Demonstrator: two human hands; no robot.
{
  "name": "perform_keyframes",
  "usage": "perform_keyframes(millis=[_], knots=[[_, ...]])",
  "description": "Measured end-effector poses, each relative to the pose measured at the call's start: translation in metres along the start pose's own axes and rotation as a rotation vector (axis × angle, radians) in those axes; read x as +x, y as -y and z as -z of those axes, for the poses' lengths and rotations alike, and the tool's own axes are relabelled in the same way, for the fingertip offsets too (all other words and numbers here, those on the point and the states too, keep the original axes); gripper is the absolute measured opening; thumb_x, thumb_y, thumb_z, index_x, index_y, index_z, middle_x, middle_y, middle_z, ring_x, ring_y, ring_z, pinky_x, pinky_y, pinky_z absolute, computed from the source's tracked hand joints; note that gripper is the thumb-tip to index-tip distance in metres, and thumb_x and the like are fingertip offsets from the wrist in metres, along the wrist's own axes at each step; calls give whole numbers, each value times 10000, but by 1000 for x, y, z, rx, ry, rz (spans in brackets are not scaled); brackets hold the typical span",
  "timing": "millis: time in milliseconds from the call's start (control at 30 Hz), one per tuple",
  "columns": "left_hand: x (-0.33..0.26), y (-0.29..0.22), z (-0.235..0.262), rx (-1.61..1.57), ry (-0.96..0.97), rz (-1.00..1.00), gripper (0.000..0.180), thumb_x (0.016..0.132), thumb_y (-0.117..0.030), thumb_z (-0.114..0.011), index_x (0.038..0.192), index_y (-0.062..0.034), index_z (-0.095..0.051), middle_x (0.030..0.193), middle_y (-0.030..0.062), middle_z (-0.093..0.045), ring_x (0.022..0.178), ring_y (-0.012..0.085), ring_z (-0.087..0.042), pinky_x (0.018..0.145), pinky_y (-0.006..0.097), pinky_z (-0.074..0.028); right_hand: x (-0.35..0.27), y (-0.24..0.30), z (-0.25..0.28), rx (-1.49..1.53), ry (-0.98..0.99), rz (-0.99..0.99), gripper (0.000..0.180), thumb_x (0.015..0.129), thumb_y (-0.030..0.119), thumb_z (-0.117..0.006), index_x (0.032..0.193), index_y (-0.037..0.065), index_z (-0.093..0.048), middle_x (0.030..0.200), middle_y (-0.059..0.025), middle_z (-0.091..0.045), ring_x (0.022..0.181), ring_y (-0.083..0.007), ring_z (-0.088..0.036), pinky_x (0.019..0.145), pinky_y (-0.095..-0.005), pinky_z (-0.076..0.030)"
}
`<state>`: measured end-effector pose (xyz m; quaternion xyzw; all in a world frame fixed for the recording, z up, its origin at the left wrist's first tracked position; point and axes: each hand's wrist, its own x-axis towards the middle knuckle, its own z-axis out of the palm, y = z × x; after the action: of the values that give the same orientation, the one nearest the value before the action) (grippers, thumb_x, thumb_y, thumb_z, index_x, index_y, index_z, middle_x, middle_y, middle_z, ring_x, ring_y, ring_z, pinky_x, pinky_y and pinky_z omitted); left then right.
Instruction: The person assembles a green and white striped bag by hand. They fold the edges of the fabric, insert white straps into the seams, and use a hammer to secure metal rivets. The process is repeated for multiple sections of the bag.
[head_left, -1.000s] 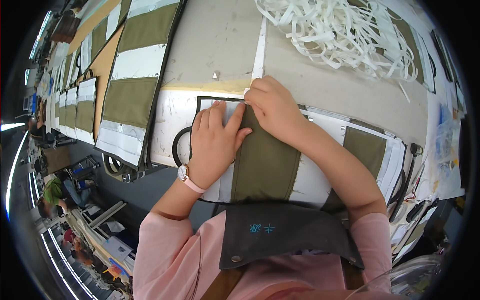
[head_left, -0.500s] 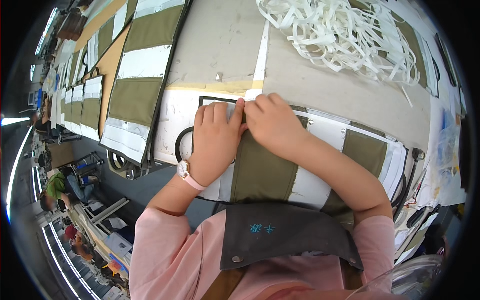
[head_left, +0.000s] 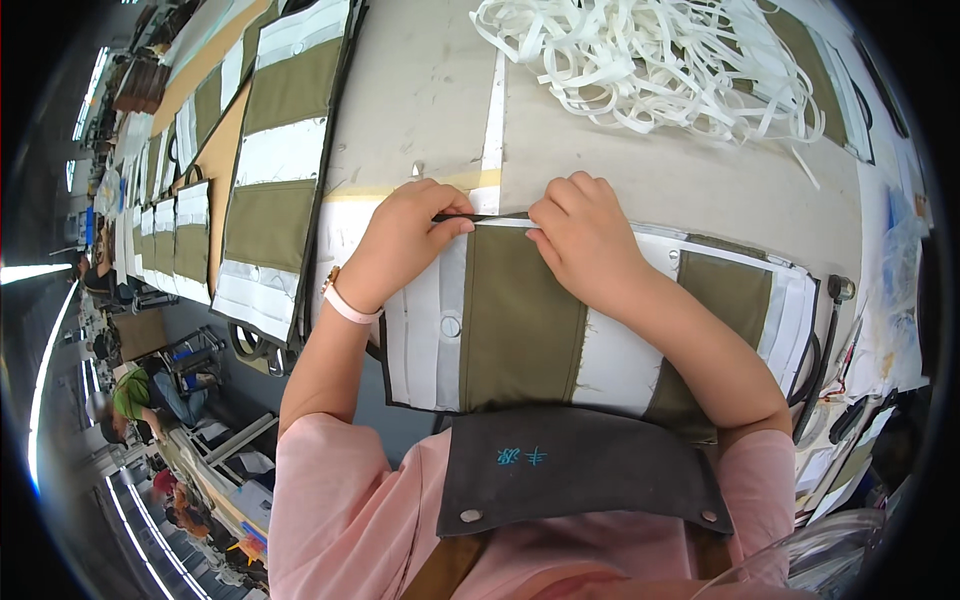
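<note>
An olive-and-white striped fabric panel [head_left: 522, 320] with dark edging and metal snaps lies at the table's near edge, in front of my body. Its far edge is held by both hands. My left hand [head_left: 408, 238] pinches that edge near the panel's left corner, thumb on the near side. A short way to the right, my right hand [head_left: 588, 238] grips the same edge between thumb and curled fingers. Between the hands, the dark edging and a thin white strip [head_left: 503, 222] along it show slightly raised. The right forearm covers part of the panel's right half.
A tangled heap of white tape [head_left: 650, 65] lies at the far right of the table. Similar striped panels [head_left: 270, 205] are stacked at the left. A dark rod-like tool [head_left: 835, 320] sits by the panel's right end. People [head_left: 135, 395] work at the lower left.
My hands have moved apart along the panel's far edge, the left hand leftward and the right hand rightward. The edge between them and a snap below my left hand now show.
</note>
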<state>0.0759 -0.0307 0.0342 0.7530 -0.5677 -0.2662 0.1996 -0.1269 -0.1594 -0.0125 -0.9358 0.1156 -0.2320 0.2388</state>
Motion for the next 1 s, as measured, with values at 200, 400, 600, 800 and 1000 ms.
perform_keyframes(millis=[200, 400, 600, 800, 1000], knots=[[-10, -4, -13, 285, -245, -120, 232, 800, -22, -751, 1020, -34, -681, 1003, 100, -659, 912, 298, -624, 811, 379, -508, 1, 2, -2, -268, 20, 229, 82, 710, 91, -650, 785, 62, -637, 791, -61, -538, 822, -234, -528, 751, -359, -415], [-48, -29, -58, 384, -271, -226, 383, 826, -88, -730, 1201, -51, -659, 1167, 145, -616, 1104, 328, -595, 960, 452, -473, -1, 19, 2, -344, 120, 139, 147, 699, 96, -640, 835, 45, -617, 836, -80, -537, 840, -240, -536, 759, -337, -461], [-54, -39, -62, 551, -250, -197, 540, 893, -268, -698, 1383, -73, -579, 1274, 158, -580, 1225, 323, -561, 1084, 476, -403, 2, 4, -2, -342, 14, 197, 120, 695, 100, -658, 796, 47, -619, 799, -72, -529, 802, -219, -530, 671, -322, -455], [-55, -35, -64, 543, -264, -184, 559, 897, -303, -696, 1385, -64, -568, 1268, 155, -580, 1225, 311, -561, 1073, 471, -400, 1, 4, -4, -346, -82, 255, 148, 697, 108, -653, 822, 59, -591, 822, -58, -518, 804, -218, -525, 677, -327, -454], [-54, -33, -67, 517, -285, -174, 610, 873, -310, -719, 1369, 0, -547, 1250, 150, -579, 1197, 300, -564, 1066, 461, -399, 3, 3, -6, -295, -29, 293, 142, 711, 118, -650, 832, 69, -594, 831, -45, -519, 801, -207, -526, 669, -321, -443]])
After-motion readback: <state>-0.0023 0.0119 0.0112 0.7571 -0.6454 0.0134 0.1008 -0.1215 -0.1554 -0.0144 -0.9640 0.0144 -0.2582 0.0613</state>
